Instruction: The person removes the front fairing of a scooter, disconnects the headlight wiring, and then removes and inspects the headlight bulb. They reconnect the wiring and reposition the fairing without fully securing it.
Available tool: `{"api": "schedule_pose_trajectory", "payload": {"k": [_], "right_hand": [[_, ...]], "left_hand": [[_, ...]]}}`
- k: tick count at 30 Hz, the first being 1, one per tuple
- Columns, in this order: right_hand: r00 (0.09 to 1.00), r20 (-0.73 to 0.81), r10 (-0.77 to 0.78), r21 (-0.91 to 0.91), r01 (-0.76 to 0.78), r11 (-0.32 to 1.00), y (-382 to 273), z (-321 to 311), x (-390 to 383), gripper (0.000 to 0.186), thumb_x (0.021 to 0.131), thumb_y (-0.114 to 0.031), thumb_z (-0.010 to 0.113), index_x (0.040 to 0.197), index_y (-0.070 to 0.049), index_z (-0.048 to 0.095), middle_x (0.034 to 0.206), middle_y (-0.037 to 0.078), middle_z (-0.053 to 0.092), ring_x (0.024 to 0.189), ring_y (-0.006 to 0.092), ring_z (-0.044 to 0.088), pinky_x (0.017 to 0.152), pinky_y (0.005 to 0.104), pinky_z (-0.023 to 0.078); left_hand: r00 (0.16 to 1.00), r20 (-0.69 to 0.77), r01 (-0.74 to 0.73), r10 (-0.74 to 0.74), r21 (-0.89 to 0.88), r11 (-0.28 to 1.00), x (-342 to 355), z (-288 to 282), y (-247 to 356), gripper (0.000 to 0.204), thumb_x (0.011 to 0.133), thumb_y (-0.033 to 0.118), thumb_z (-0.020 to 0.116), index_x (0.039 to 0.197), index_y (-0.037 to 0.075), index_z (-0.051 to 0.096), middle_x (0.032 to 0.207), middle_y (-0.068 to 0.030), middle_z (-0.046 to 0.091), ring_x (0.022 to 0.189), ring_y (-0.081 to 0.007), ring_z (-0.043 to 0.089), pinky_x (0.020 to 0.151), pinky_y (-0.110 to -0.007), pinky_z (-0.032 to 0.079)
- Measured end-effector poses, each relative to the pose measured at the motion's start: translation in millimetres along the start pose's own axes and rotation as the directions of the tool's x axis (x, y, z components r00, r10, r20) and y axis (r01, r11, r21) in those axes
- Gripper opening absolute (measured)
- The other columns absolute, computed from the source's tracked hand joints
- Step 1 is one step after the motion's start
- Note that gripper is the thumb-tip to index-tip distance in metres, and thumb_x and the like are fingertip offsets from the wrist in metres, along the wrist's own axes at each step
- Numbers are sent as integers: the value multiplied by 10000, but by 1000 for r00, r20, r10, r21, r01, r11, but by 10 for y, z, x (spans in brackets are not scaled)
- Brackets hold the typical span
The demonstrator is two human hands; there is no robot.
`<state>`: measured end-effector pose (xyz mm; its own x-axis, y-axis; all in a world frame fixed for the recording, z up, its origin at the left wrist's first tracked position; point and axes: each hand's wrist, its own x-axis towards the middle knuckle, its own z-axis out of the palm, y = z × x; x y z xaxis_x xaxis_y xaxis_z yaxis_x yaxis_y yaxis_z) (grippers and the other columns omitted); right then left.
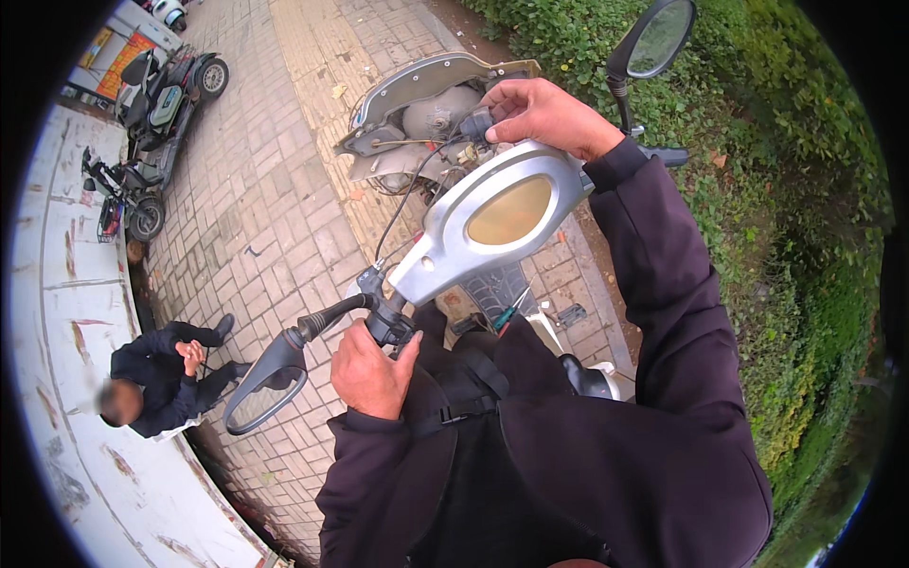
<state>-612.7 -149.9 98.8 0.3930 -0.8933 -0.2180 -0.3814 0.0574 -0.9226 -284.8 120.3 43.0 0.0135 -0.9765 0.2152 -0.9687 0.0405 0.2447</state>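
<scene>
A scooter stands in front of me with its front fairing [417, 90] opened, baring wires and the inner parts behind it. My left hand [371, 371] is closed on the switch housing [390, 324] beside the left grip, thumb against its near side. Over the top of the silver headset cover [454, 213] reaches my right hand [547, 115]. Between its thumb and fingers is a small dark boxy part [476, 124], with wiring [464, 154] close below it. The ends of some right fingers are hidden behind that part and the cover.
Mirrors stick out at left [267, 386] and right [658, 40]. On the footboard [497, 292] lies a teal-handled tool [506, 317]. A seated person [161, 374] is by the white wall at left; parked vehicles [156, 109] stand farther back. Hedges [786, 180] line the right.
</scene>
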Motion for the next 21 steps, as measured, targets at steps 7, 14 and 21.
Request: {"api": "schedule_pose_trajectory", "payload": {"k": [7, 14, 21], "right_hand": [[996, -33, -82, -237, 72, 969, -44, 32, 61, 568, 808, -123, 879, 1320, 42, 697, 1172, 164, 770, 1029, 235, 735, 920, 358, 567], [997, 1, 75, -85, -75, 994, 24, -26, 209, 505, 837, -182, 884, 1253, 43, 708, 990, 154, 735, 880, 212, 725, 755, 337, 586], [989, 5, 147, -76, -146, 986, 34, 9, 426, 470, 850, -255, 847, 1201, 32, 722, 914, 97, 698, 808, 205, 712, 683, 311, 588]], "left_hand": [[1000, -6, 11, -11, 4, 1000, -14, 27, 20, 667, 730, 460, 937, 1124, 22, 622, 924, -153, 686, 830, -393, 682, 729, -477, 537], [1000, 5, 8, -8, -2, 1000, -29, 27, 4, 649, 731, 459, 940, 1086, 26, 611, 900, -151, 681, 819, -389, 683, 724, -478, 536], [1000, -9, 13, -13, 26, 1000, -18, 29, 25, 633, 734, 467, 935, 1058, 31, 610, 879, -135, 654, 815, -368, 673, 712, -465, 536]]}}
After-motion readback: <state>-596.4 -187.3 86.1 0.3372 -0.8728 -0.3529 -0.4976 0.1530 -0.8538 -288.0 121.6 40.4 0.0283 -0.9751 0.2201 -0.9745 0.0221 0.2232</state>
